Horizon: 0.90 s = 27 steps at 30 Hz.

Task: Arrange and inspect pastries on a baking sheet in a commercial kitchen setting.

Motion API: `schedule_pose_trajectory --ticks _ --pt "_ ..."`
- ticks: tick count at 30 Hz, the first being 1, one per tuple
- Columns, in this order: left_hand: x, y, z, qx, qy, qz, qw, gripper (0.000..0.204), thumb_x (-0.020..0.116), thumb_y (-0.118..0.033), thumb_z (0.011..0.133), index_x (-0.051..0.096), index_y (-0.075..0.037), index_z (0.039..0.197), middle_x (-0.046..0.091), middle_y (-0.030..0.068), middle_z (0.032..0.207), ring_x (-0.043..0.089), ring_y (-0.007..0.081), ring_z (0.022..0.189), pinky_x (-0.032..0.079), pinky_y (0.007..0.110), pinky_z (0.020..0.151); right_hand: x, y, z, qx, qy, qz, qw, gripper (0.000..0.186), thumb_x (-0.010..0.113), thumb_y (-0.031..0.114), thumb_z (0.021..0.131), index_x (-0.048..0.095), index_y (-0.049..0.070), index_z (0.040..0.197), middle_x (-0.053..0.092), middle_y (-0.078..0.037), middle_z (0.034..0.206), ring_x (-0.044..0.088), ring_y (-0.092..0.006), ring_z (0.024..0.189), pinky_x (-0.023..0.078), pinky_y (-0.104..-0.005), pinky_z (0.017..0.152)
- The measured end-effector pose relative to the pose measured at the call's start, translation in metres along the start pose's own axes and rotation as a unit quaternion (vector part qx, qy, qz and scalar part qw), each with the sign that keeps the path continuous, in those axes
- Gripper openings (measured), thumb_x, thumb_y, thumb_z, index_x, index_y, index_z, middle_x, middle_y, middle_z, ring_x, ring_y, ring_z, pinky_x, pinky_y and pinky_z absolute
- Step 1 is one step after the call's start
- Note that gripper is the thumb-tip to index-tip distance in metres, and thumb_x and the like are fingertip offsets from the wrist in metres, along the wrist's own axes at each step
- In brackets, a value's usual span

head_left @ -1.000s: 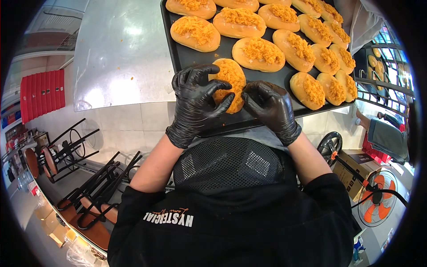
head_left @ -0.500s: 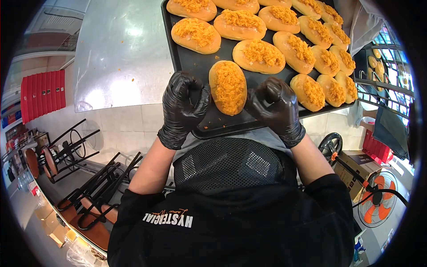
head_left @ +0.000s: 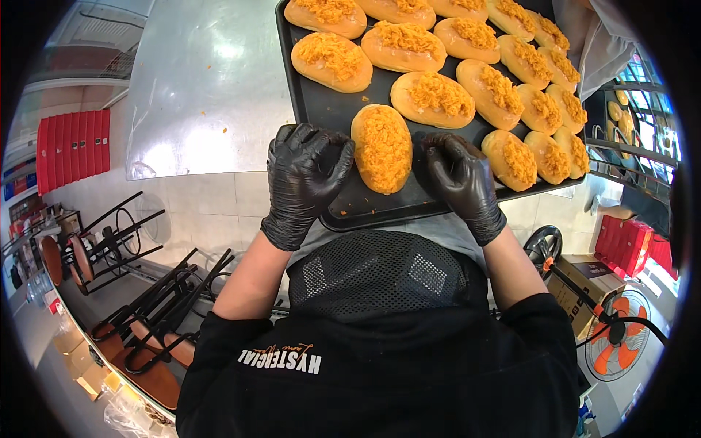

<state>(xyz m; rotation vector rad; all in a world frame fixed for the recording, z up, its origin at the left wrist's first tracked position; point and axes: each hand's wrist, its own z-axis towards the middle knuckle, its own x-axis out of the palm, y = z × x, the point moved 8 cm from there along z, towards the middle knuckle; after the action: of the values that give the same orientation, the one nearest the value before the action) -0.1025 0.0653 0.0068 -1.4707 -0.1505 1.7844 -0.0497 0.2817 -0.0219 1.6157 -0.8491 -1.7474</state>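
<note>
My left hand (head_left: 305, 179), in a black glove, hovers over the near left part of a dark baking tray (head_left: 325, 106). Its fingers are bent, and the thumb stands apart from them. An oval bun topped with orange shredded floss (head_left: 382, 150) lies on the tray between my hands, lengthwise toward me. To its right is my right hand (head_left: 466, 182), also gloved, with fingers loosely curled and the thumb apart. Nothing shows in either hand. Another floss-topped bun (head_left: 432, 99) lies just beyond, and several more cover the tray's far and right parts.
A shiny metal table (head_left: 212, 95) with a few orange crumbs extends left of the tray. Metal racks (head_left: 631, 139) stand at right, near a fan with orange blades (head_left: 617, 336) and a cardboard box (head_left: 580, 292). Stacked stools (head_left: 150, 321) are at lower left.
Fingers of both hands have loosened from a tighter curl. My right hand sits slightly farther from the middle bun, which stays on the tray. The whole view has shifted slightly.
</note>
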Motion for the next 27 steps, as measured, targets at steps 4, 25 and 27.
schedule_pose_trajectory --ticks 4,25,27 --pt "0.003 0.0 0.002 -0.01 -0.007 -0.008 1.0 0.012 0.075 -0.019 0.08 0.075 -0.01 0.089 0.068 0.0048 0.094 0.059 0.0259 0.086 0.046 0.037 0.081 -0.006 0.023 0.01 -0.046 -0.026 -0.036 0.998 0.02 0.069 0.01 0.085 0.072 0.004 0.105 0.072 -0.012 0.09 0.064 -0.0252 0.067 0.05 -0.0336 0.06" --pt "0.028 0.011 0.02 0.015 0.025 0.015 0.999 0.021 0.071 -0.019 0.082 0.076 -0.007 0.1 0.071 0.0093 0.104 0.061 0.0284 0.088 0.048 0.038 0.082 0.013 0.037 0.05 0.014 0.115 -0.149 0.982 0.027 0.062 0.017 0.092 0.073 0.01 0.115 0.076 -0.01 0.096 0.07 -0.0266 0.071 0.055 -0.0355 0.066" --pt "0.027 0.008 0.019 0.014 0.027 -0.005 1.0 0.02 0.071 -0.018 0.082 0.076 -0.007 0.099 0.071 0.0087 0.102 0.06 0.0281 0.088 0.048 0.038 0.081 0.016 0.037 0.05 -0.018 0.117 -0.157 0.981 0.028 0.06 0.016 0.092 0.073 0.007 0.115 0.076 -0.011 0.098 0.071 -0.0276 0.073 0.055 -0.0358 0.067"
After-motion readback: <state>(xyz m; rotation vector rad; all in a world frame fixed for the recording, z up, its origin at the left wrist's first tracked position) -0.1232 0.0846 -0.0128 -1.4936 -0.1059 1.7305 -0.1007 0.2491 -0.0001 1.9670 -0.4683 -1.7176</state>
